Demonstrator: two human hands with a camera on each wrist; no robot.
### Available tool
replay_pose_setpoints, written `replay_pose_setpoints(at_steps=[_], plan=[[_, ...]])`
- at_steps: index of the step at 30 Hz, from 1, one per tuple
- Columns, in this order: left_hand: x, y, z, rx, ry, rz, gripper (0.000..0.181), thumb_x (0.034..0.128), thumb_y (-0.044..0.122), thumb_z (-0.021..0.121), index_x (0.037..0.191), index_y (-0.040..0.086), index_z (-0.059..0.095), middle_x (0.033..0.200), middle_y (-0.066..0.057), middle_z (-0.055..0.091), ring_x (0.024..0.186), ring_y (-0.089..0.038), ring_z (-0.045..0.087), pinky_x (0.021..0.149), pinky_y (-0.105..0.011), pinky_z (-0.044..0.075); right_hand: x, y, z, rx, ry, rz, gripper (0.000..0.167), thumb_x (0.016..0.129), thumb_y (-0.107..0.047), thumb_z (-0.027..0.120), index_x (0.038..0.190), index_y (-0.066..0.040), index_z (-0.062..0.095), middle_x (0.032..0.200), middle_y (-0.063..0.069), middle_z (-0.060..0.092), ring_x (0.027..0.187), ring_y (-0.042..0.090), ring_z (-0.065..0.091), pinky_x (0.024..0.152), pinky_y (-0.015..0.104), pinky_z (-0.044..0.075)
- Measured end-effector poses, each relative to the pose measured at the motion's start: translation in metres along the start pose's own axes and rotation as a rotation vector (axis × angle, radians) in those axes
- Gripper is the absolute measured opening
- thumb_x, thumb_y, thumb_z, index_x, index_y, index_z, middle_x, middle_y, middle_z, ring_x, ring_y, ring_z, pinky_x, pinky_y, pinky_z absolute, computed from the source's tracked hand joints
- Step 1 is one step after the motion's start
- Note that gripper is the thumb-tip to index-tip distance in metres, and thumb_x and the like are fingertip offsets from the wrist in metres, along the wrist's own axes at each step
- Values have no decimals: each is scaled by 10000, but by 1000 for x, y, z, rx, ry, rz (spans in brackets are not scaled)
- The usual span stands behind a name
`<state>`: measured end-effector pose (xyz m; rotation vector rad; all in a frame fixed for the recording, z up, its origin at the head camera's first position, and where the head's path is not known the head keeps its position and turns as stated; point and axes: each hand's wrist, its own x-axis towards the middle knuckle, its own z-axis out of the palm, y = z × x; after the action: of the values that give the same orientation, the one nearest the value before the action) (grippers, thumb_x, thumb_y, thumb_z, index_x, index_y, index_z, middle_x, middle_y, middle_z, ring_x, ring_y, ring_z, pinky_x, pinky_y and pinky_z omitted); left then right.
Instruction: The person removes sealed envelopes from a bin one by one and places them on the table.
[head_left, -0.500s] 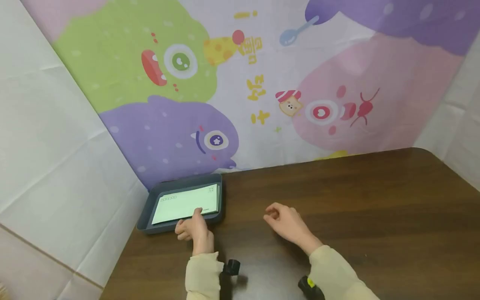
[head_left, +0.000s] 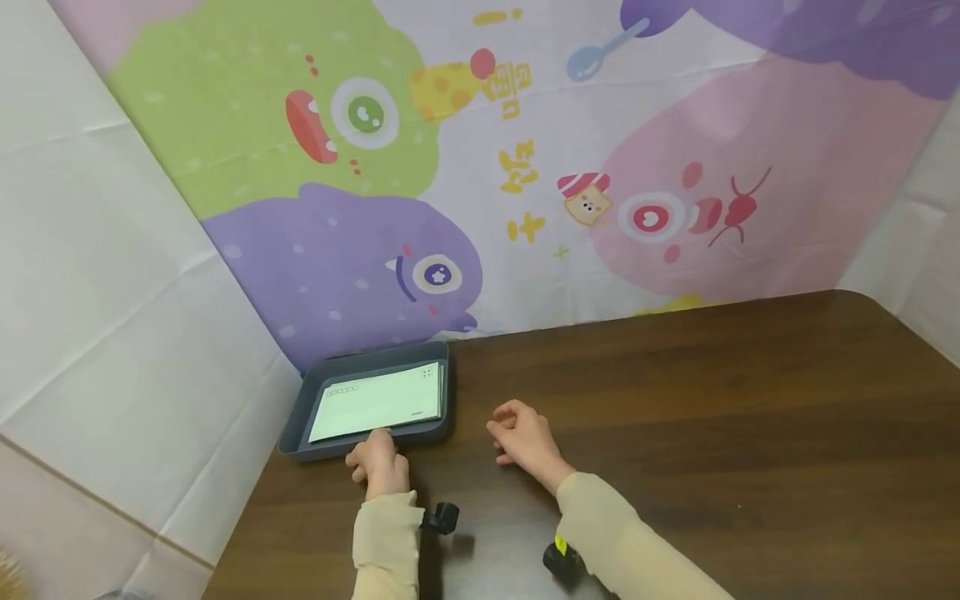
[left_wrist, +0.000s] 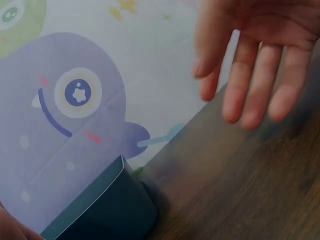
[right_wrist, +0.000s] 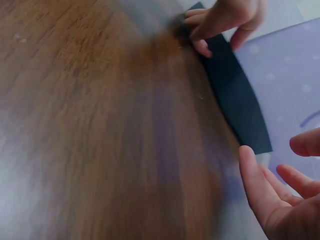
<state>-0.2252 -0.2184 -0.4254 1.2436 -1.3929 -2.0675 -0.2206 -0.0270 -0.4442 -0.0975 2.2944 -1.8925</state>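
A dark blue-grey tray (head_left: 390,357) stands at the left of the wooden table. Inside it lies a small stack of pale envelopes (head_left: 375,402), printed with a row of small boxes and a stamp square. At the tray's front wall, my left hand (head_left: 378,464) grips with the thumb at the rim and curled fingers against the outer side, as the right wrist view shows of the tray wall (right_wrist: 235,95). My right hand (head_left: 525,436) hovers right of the tray, apart from it, fingers loosely bent and holding nothing; its palm (left_wrist: 272,27) shows in the left wrist view.
The wooden table (head_left: 712,417) extends to the right. Behind the tray hangs a cloth (head_left: 540,275) printed with cartoon monsters. A white covering (head_left: 150,333) rises along the left side. Black wrist cameras (head_left: 444,518) sit by both sleeves.
My left hand has drawn back, its thumb moving off the top envelope to the tray's front rim. My right hand has moved left towards the tray.
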Motion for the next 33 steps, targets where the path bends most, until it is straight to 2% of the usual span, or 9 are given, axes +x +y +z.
replay_pose_setpoints(at_steps=[3, 6, 11, 13, 17, 21, 26, 30, 33], plan=[[-1, 0, -3, 62, -14, 15, 685, 852, 46, 350, 1406, -7, -50, 1391, -219, 7, 1215, -276, 92, 1056, -364, 168, 3, -2, 12, 48, 2, 10, 324, 866, -145, 575, 1142, 17, 525, 944, 196, 631, 746, 266, 624, 530, 289, 522], [-4, -1, -4, 98, -13, 31, 678, 845, 44, 338, 1404, -24, -39, 1351, -224, 39, 1178, -280, 121, 1048, -371, 167, 2, -5, 23, 106, -25, 34, 394, 857, -162, 592, 1196, 13, 494, 952, 188, 623, 795, 286, 616, 549, 305, 528], [-14, -5, -4, 81, -20, 38, 737, 871, 33, 348, 1410, 11, -154, 1351, -225, -3, 1221, -299, 103, 1069, -379, 148, -3, -9, 37, 118, -75, 51, 512, 838, -191, 625, 1280, -12, 437, 1000, 177, 605, 780, 299, 632, 565, 317, 531], [-18, -8, -3, 79, -25, 45, 785, 863, 19, 368, 1402, 21, -203, 1369, -233, -40, 1291, -327, 42, 1096, -402, 108, -5, -11, 41, 106, -71, 42, 542, 837, -195, 628, 1306, -22, 418, 1020, 191, 595, 734, 296, 644, 567, 317, 530], [-25, -13, -5, 63, -18, 62, 826, 843, -9, 390, 1394, 21, -225, 1366, -236, -54, 1322, -352, -13, 1105, -433, 64, -8, -15, 47, 86, -48, 26, 586, 841, -195, 623, 1347, -29, 378, 1058, 234, 569, 672, 273, 654, 580, 319, 531], [-31, -18, -8, 49, -8, 78, 830, 833, -23, 393, 1392, 14, -219, 1355, -237, -49, 1322, -354, -24, 1103, -430, 61, -10, -14, 50, 40, -5, 17, 559, 855, -177, 603, 1341, -15, 380, 1060, 248, 558, 655, 252, 654, 577, 311, 529], [-38, -25, -9, 57, -16, 92, 839, 815, -34, 404, 1385, -12, -211, 1340, -255, -55, 1314, -367, -36, 1102, -436, 44, -6, -8, 49, -75, 113, -10, 447, 838, -164, 616, 1231, 9, 492, 923, 176, 616, 628, 208, 632, 562, 293, 509], [-42, -28, -10, 67, -31, 101, 872, 790, -44, 423, 1381, -16, -217, 1337, -265, -67, 1285, -363, -6, 1088, -423, 65, -3, -6, 47, -162, 212, -30, 381, 801, -145, 641, 1149, -9, 566, 882, 132, 644, 777, 249, 606, 665, 351, 484], [-40, -30, -13, 82, -14, 113, 907, 744, -68, 439, 1389, -14, -197, 1322, -266, -33, 1221, -343, 47, 1021, -394, 132, -3, -4, 46, -186, 228, -13, 404, 776, -115, 647, 1163, -29, 573, 930, 132, 647, 886, 278, 580, 738, 386, 470]])
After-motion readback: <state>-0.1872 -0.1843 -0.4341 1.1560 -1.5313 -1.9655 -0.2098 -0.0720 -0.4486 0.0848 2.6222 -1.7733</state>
